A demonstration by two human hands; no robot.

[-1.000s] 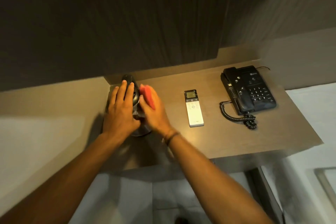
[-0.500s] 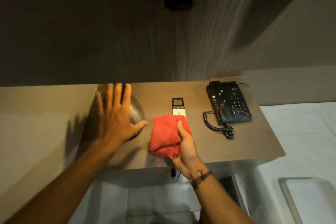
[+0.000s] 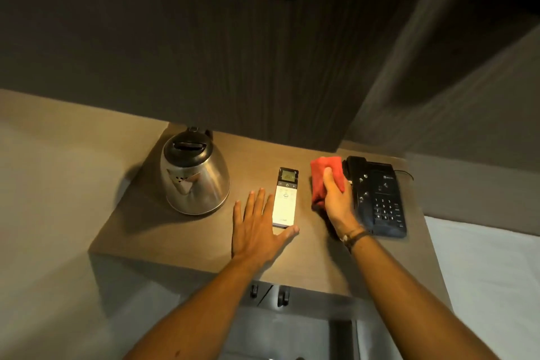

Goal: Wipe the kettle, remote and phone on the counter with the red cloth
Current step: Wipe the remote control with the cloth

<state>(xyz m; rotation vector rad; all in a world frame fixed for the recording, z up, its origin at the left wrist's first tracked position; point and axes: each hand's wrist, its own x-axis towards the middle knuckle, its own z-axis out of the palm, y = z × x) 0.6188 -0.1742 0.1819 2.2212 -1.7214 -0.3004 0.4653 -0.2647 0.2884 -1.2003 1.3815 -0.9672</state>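
Note:
A steel kettle [image 3: 195, 181] with a black lid stands at the left of the wooden counter [image 3: 163, 237]. A white remote [image 3: 285, 199] with a small lit screen lies in the middle. A black desk phone [image 3: 380, 199] sits at the right. My right hand [image 3: 336, 202] is shut on the red cloth [image 3: 324, 175], pressed against the phone's left side where the handset lies. My left hand [image 3: 258, 228] rests flat and open on the counter, its fingers beside the remote's left edge and its thumb under the remote's near end.
A dark wood-grain panel [image 3: 233, 52] overhangs the back of the counter. Beige wall lies to the left, a white surface [image 3: 482, 272] to the right. Below the counter's front edge are small hooks [image 3: 282, 297] and a grey floor.
My left hand left the kettle and came down flat beside the remote. My right hand carried the red cloth from over the remote rightward to the phone's handset. The view shifted.

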